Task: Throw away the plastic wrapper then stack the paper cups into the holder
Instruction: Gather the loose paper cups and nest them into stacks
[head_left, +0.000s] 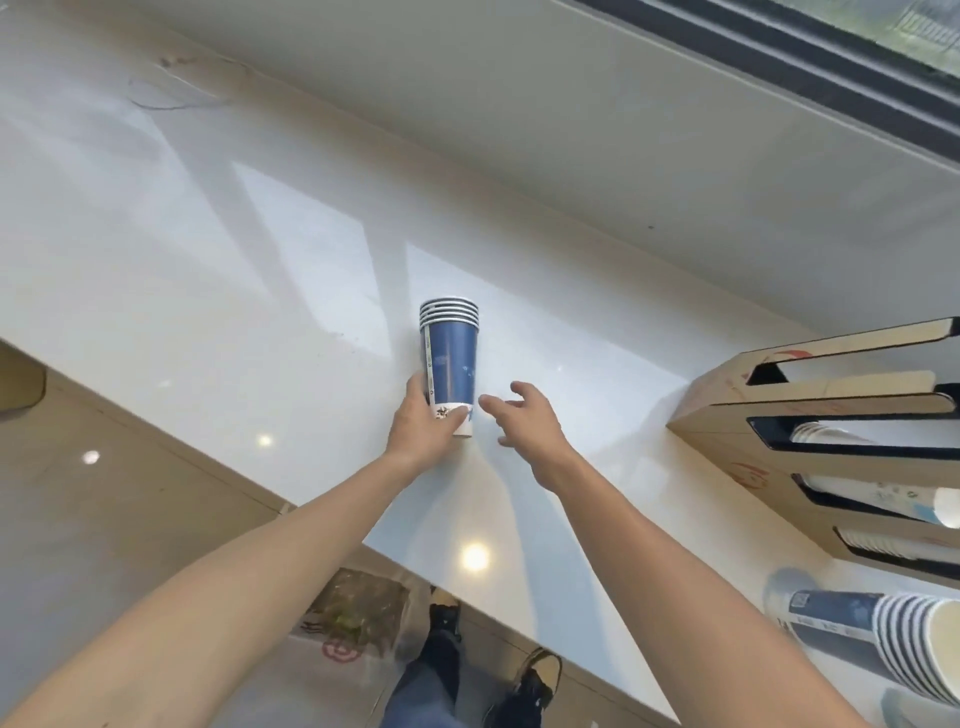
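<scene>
The left hand grips the closed end of a short stack of blue paper cups, which lies on the white bench with its rims pointing away from the person. The right hand hovers just beside the stack, fingers spread and grasping nothing, as if about to join the hold.

The cup holder sits well off to the right of the right hand, its slots already showing white cups inside. A second stack of cups lies near the right forearm, close to the bench edge. No wrapper can be made out on the gripped stack, so the binning step looks done, though that is a judgement. A bag of rubbish rests on the floor below the left forearm.

To do this step well, the right hand should close round the rim end so both ends are supported and the nested cups do not slide apart. Then the stack can travel right and enter an open slot straight.

Both arms reach forward nearly straight, wrists low over the bench.
</scene>
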